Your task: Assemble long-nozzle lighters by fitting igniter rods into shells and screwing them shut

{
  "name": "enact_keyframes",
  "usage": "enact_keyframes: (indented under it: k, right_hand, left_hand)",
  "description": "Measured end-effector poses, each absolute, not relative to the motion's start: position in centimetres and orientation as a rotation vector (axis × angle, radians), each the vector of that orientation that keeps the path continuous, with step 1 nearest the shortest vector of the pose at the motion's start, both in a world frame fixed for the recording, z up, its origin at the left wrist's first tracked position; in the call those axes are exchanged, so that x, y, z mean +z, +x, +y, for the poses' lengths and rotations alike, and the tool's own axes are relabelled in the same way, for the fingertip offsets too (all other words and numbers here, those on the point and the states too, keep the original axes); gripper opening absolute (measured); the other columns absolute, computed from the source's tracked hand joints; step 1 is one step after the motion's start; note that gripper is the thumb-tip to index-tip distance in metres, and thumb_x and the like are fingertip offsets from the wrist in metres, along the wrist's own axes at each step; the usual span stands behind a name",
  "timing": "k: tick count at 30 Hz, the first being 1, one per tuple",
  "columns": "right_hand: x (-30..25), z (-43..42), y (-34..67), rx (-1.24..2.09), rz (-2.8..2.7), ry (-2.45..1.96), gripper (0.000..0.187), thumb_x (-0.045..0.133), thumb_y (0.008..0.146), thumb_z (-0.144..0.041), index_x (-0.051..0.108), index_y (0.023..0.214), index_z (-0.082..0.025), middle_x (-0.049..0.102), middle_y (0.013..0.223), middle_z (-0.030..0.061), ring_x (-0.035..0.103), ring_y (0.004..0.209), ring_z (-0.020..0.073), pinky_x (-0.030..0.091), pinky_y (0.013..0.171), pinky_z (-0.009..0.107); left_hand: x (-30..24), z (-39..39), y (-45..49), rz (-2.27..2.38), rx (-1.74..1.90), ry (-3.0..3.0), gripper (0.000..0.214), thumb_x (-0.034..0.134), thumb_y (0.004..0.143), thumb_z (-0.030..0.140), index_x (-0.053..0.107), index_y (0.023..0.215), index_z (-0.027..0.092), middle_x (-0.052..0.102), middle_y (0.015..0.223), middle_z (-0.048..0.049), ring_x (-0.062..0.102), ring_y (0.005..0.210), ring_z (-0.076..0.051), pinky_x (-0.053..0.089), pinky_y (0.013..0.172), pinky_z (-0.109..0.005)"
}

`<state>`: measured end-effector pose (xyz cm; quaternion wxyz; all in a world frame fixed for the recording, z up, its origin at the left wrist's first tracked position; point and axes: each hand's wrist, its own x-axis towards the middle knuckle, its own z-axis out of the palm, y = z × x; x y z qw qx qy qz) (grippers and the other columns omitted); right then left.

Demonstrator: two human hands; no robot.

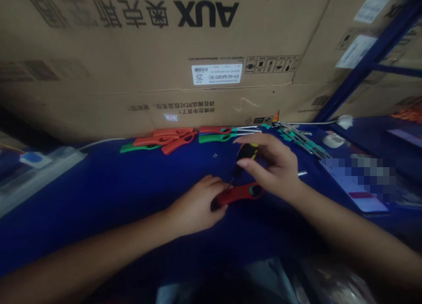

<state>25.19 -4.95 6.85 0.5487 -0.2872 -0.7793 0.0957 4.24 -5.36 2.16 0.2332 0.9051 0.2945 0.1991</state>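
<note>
My left hand is closed around the handle end of a red lighter, a long-nosed gas lighter with a dark, green-edged opening. My right hand grips a screwdriver with a black and yellow handle. The thin shaft slants down to the lighter's body beside my left fingers; whether its tip sits in a screw is too small to tell. A metal tube end shows just past my right wrist. Two or so tiny screws lie on the blue table behind my hands.
Red and green lighter shells lie along the back, near more lighters with metal tubes. Metal rods with green parts are piled right. A large cardboard box walls the back. A power strip lies left, a phone-like slab right.
</note>
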Motion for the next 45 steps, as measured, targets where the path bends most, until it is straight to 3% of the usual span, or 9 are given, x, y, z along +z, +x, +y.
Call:
enact_keyframes:
  k: [4, 8, 12, 18, 26, 31, 38, 45]
  right_hand:
    - [7.0, -3.2, 26.7, 0.075, -1.72, -0.9, 0.027, 0.068, 0.092, -0.031, 0.063, 0.116, -0.02, 0.069, 0.105, 0.0046, 0.06, 0.058, 0.0091, 0.05, 0.055, 0.024]
    - [7.7, -1.6, 28.5, -0.242, -1.918, -1.221, 0.024, 0.066, 0.092, -0.03, 0.064, 0.112, -0.018, 0.069, 0.102, 0.0084, 0.067, 0.08, 0.0208, 0.053, 0.072, 0.033]
    - [7.9, -1.0, 29.2, -0.283, -1.945, -1.545, 0.023, 0.059, 0.094, -0.027, 0.062, 0.114, -0.015, 0.066, 0.112, 0.0139, 0.066, 0.098, 0.0295, 0.051, 0.076, 0.036]
    - [7.8, -0.8, 29.3, -0.376, -1.879, -1.855, 0.026, 0.05, 0.098, -0.025, 0.058, 0.12, -0.015, 0.06, 0.124, 0.0169, 0.066, 0.088, 0.0276, 0.042, 0.059, 0.031]
    - [6.9, -1.6, 28.0, -0.354, -2.024, -1.913, 0.019, 0.05, 0.093, -0.027, 0.061, 0.105, -0.017, 0.057, 0.12, 0.014, 0.066, 0.08, 0.0231, 0.041, 0.057, 0.031]
    - [6.9, -2.4, 26.9, -0.169, -2.199, -1.986, 0.017, 0.048, 0.092, -0.026, 0.061, 0.1, -0.018, 0.053, 0.124, 0.0129, 0.067, 0.086, 0.0217, 0.046, 0.063, 0.031]
    - [6.4, -2.7, 27.0, 0.055, -2.354, -2.128, 0.038, 0.057, 0.087, -0.021, 0.057, 0.123, -0.011, 0.047, 0.132, 0.0225, 0.072, 0.086, 0.0255, 0.052, 0.066, 0.033]
    - [6.5, -3.2, 26.5, 0.172, -2.476, -2.194, 0.055, 0.058, 0.089, -0.021, 0.045, 0.142, -0.012, 0.044, 0.14, 0.0249, 0.072, 0.099, 0.0318, 0.056, 0.077, 0.039]
  left_hand:
    - [4.1, -5.4, 3.5, 0.956, 0.32, 2.527, 0.027, 0.066, 0.074, 0.015, 0.066, 0.1, 0.021, 0.063, 0.099, -0.0039, 0.062, 0.095, -0.024, 0.05, 0.083, -0.034]
    - [6.2, -3.9, 2.3, 0.957, 0.105, 2.485, 0.009, 0.064, 0.078, 0.023, 0.068, 0.086, 0.021, 0.062, 0.089, -0.0008, 0.061, 0.075, -0.016, 0.045, 0.065, -0.026]
    - [7.9, -0.9, 0.2, 0.925, 0.003, 2.447, 0.032, 0.058, 0.091, 0.04, 0.071, 0.114, 0.021, 0.068, 0.103, -0.0053, 0.065, 0.084, -0.018, 0.049, 0.072, -0.026]
    - [10.0, 3.0, -2.6, 1.157, -0.039, 2.174, 0.045, 0.064, 0.085, 0.053, 0.07, 0.12, 0.025, 0.074, 0.113, -0.0041, 0.068, 0.1, -0.025, 0.051, 0.084, -0.031]
    - [8.4, 6.4, -0.3, 1.263, 0.266, 2.137, 0.047, 0.066, 0.085, 0.046, 0.069, 0.122, 0.017, 0.075, 0.112, -0.0095, 0.069, 0.102, -0.027, 0.051, 0.089, -0.036]
    - [5.9, 8.9, 2.1, 1.262, 0.418, 2.177, 0.035, 0.064, 0.087, 0.033, 0.07, 0.117, 0.017, 0.074, 0.118, -0.0082, 0.069, 0.107, -0.024, 0.051, 0.095, -0.035]
    - [3.3, 11.3, 3.0, 1.304, 0.564, 2.356, 0.028, 0.065, 0.088, 0.023, 0.071, 0.115, 0.017, 0.071, 0.114, -0.0111, 0.068, 0.104, -0.025, 0.052, 0.096, -0.041]
    - [2.2, 12.8, 3.7, 1.275, 0.581, 2.535, 0.033, 0.061, 0.098, 0.034, 0.06, 0.125, 0.016, 0.062, 0.126, -0.0106, 0.064, 0.108, -0.024, 0.056, 0.091, -0.045]
